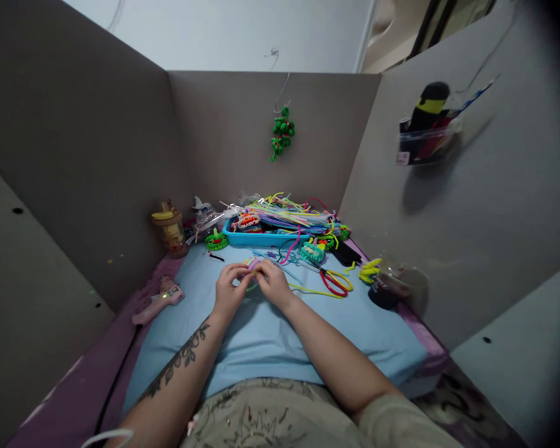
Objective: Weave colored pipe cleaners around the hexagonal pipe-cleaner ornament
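Observation:
Both hands meet over the middle of the light blue cloth (270, 348). My left hand (229, 287) pinches a small pastel-striped pipe-cleaner piece (251, 263) between thumb and fingers. From the other side, my right hand (273, 284) is closed on the same piece, its fingertips almost touching the left ones. Much of the piece is hidden behind the fingers; purple, yellow and green strands show. A yellow pipe cleaner (320, 292) stretches across the cloth to the right of my right hand. Beyond it lie red-and-yellow-handled scissors (335, 283).
Behind the hands, a blue tray (266, 239) overflows with pipe cleaners (289, 218). Finished green (216, 241) and teal (312, 251) pieces lie near it. A pink glue gun (158, 303) rests at left, a cup (170, 230) behind it. A dark container (385, 291) stands at right. Grey partitions enclose the table.

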Motion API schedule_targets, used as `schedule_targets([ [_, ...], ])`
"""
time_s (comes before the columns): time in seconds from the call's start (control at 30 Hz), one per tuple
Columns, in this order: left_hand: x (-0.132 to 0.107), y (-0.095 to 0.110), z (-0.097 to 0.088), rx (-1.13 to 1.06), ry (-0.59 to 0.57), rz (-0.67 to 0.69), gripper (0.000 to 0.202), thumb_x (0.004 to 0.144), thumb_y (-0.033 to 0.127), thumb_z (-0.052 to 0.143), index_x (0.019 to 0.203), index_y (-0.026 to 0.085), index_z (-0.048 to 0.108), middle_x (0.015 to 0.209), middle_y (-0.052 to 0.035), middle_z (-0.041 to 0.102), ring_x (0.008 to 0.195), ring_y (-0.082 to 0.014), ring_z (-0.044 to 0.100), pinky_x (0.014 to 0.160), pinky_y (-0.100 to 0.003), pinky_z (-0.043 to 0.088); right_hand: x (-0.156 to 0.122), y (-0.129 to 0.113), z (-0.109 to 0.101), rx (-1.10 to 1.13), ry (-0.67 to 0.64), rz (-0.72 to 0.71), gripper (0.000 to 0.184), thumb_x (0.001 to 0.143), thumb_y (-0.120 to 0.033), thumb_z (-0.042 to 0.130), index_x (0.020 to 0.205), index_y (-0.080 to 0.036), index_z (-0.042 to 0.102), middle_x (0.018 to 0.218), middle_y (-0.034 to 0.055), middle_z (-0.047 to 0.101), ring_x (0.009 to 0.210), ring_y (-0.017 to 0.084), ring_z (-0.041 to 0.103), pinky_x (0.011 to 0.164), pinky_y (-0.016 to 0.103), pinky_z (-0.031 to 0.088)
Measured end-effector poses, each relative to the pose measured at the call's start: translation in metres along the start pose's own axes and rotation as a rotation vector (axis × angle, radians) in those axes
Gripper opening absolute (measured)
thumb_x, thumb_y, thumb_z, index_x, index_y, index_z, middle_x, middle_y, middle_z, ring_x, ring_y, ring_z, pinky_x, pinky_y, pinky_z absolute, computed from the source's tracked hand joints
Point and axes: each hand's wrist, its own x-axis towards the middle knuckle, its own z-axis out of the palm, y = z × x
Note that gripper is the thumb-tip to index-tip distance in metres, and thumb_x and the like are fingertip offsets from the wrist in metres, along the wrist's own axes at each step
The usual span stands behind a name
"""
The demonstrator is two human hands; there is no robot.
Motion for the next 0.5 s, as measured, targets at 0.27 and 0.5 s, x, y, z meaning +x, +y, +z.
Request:
schedule_targets([
  [0.27,0.0008,-0.0009,0.0022,-0.009,-0.001,-0.040,0.006,0.073,0.025,0.066,0.077,0.020,0.064,0.094,-0.0050,0.063,0.095,-0.0200,0.058,0.088,-0.038,0.045,-0.0001,-0.0002,0.0004,0.055,-0.012,0.026,0.014,0.079,-0.011,0.046,0.076,-0.020,0.057,0.077,0.0026,0.056,0.077,0.017,0.053,0.072,0.029,0.043],
  [0.5,-0.0012,0.0003,0.0055,-0.061,-0.031,-0.033,0.006,0.075,0.021,0.063,0.081,0.020,0.062,0.097,-0.0056,0.063,0.097,-0.0200,0.058,0.089,-0.038,0.046,0.0007,0.0006,0.0003,0.113,-0.070,0.081,0.015,0.076,-0.010,0.047,0.075,-0.020,0.058,0.076,0.0020,0.058,0.077,0.016,0.053,0.071,0.028,0.043],
])
